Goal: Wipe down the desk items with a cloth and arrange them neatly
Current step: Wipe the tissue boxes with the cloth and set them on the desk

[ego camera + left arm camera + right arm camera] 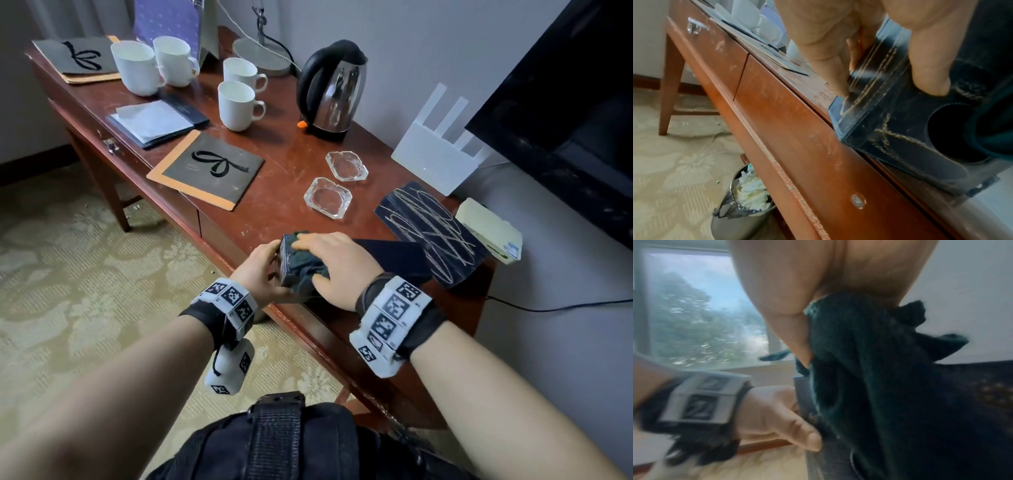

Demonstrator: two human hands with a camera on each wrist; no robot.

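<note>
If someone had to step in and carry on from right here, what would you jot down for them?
Left hand grips the dark tissue box at the desk's near edge, steadying it.
Right hand presses the dark green cloth flat on top of that box.
The box still shows dusty streaks on the side facing the left wrist camera.
Left to wipe and tidy: the scribbled dark board, two glass ashtrays, kettle, four white mugs, the folders.
</note>
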